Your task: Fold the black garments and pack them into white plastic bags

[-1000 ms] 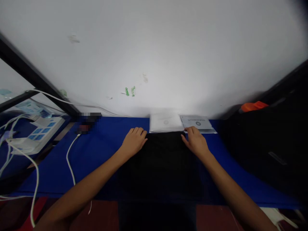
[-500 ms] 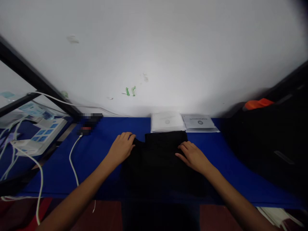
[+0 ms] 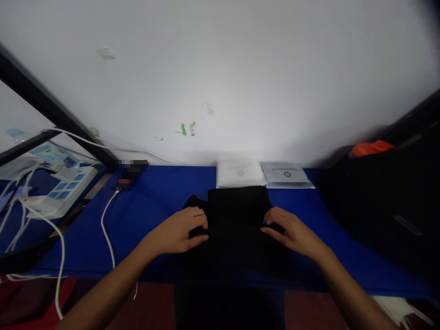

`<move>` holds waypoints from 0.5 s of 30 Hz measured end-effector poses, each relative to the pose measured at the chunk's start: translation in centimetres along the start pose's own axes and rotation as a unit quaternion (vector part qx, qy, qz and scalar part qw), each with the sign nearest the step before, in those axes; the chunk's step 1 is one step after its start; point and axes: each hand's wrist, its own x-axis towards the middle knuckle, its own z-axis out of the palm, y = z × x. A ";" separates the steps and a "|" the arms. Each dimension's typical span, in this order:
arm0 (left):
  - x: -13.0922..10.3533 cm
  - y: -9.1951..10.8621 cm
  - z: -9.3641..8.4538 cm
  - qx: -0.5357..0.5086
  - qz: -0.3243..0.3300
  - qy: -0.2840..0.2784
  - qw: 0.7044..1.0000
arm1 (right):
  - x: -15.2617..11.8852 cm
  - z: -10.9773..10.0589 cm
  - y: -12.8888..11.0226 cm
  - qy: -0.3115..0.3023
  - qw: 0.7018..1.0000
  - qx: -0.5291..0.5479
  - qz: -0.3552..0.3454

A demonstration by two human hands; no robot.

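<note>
A black cloth garment (image 3: 237, 229), its exact kind unclear, lies folded on the blue table in front of me. My left hand (image 3: 182, 229) is at its left side, thumb and fingers apart over the fabric. At the right side, my right hand (image 3: 290, 229) has bent fingers, with a gap between them and the thumb. Its fingertips rest on or just above the cloth. Neither hand visibly grips a fold. The garment's near part is too dark to make out.
Two flat packages, a white packet (image 3: 239, 173) and a grey printed packet (image 3: 286, 175), lie against the wall. A large black bag-like bulk (image 3: 378, 215) fills the right side. On the left are a power strip (image 3: 67, 190), a pixelated device (image 3: 129, 176) and a white cable (image 3: 106, 224).
My left hand has moved from the garment's upper left corner nearer to me and inward. My right hand has shifted slightly right and toward me. The garment has barely moved.
</note>
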 end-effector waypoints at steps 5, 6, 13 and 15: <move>-2.1 1.4 1.7 -0.172 -0.048 -0.162 0.970 | -3.2 -0.2 -2.8 -0.157 0.984 0.048 0.061; -2.2 1.3 2.1 -0.194 -0.069 -0.186 0.961 | -3.5 0.1 -3.2 -0.180 0.979 0.055 0.083; -0.1 0.9 1.5 -0.196 -0.068 -0.108 0.972 | -2.2 0.0 -0.6 -0.103 0.970 0.171 0.140; 1.4 0.7 1.7 -0.153 -0.031 -0.040 0.987 | -0.6 -0.2 2.3 -0.005 0.946 0.251 0.204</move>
